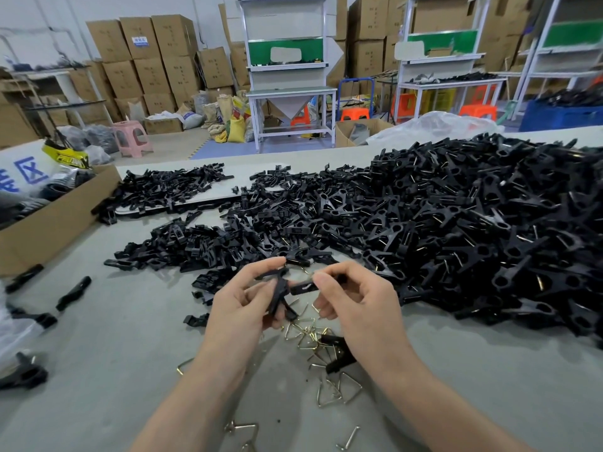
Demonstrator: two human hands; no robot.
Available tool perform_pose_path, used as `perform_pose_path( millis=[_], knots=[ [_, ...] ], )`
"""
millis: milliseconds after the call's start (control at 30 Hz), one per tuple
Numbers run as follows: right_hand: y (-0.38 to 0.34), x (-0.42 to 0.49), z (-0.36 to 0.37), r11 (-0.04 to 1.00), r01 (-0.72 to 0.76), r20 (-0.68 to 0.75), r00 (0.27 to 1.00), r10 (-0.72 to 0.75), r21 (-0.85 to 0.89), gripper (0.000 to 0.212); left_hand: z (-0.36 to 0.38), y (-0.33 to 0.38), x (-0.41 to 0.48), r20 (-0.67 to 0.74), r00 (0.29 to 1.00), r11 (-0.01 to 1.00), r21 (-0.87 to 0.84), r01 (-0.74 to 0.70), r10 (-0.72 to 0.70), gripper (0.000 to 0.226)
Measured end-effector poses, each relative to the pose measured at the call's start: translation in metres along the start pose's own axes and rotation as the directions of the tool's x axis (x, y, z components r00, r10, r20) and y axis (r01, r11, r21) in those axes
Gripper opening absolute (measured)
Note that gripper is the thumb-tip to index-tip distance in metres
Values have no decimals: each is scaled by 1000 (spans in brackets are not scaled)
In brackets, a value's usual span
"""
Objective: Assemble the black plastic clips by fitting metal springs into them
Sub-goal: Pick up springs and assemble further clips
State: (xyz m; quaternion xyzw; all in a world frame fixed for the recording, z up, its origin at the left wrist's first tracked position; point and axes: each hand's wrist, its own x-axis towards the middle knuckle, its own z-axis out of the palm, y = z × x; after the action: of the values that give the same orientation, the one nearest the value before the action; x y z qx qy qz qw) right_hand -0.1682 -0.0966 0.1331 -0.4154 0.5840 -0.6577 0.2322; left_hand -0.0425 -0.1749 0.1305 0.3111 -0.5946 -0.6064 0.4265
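- Left hand (pixel 239 303) grips a clip half (pixel 278 296), fingers curled round it. We read its long axis as near upright, 12 to 6, with the top end tipped slightly toward 1 o'clock.
- Right hand (pixel 357 301) pinches a second clip half (pixel 303 287) between thumb and fingers. Its long axis lies flat, 9 to 3, and its left end meets the first half at about mid-length.
- Both halves are held above the table (pixel 114 353) at centre view.
- We can't tell whether a spring sits in the held pair.
- Loose springs (pixel 310 334) lie on the table just under the hands at 6 o'clock, with more scattered further toward 6.
- One loose clip (pixel 337 355) lies among the springs, beside the right wrist.
- The big pile (pixel 489 223) of clips fills 1 to 3 o'clock. Its near edge is just beside the right hand.
- The smaller pile (pixel 195 246) is at 11 o'clock, near the left fingertips.
- The cardboard box (pixel 49 230) is at 10 o'clock by the table's left side, well apart from the hands.
- Open table runs from 7 to 9 o'clock of the hands, with only a few stray clips (pixel 73 293) on it.
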Motion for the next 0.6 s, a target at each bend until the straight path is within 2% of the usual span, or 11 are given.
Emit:
perform_pose_path(
  millis=[100,200,300,433,500,600],
  knots=[
    [1,2,-2,987,-97,5,995,97,126,11,0,0,0,22,1000,1000,-2,-12,12,34],
    [1,4,-2,971,-158,45,987,152,180,4,2,0,-2,61,998,1000,-26,0,2,34],
    [-2,5,-3,966,-180,89,982,166,184,4,3,0,-3,85,996,996,-82,23,-16,29],
    [-6,6,-5,965,-183,141,977,158,186,14,4,-1,-3,132,990,997,48,-56,49,21],
    [-5,6,-4,969,-187,156,974,162,162,14,4,-1,-4,178,983,996,61,-64,52,16],
    [-3,6,-2,970,-196,144,974,176,146,11,4,-2,-5,233,972,999,38,-28,18,26]
  ],
)
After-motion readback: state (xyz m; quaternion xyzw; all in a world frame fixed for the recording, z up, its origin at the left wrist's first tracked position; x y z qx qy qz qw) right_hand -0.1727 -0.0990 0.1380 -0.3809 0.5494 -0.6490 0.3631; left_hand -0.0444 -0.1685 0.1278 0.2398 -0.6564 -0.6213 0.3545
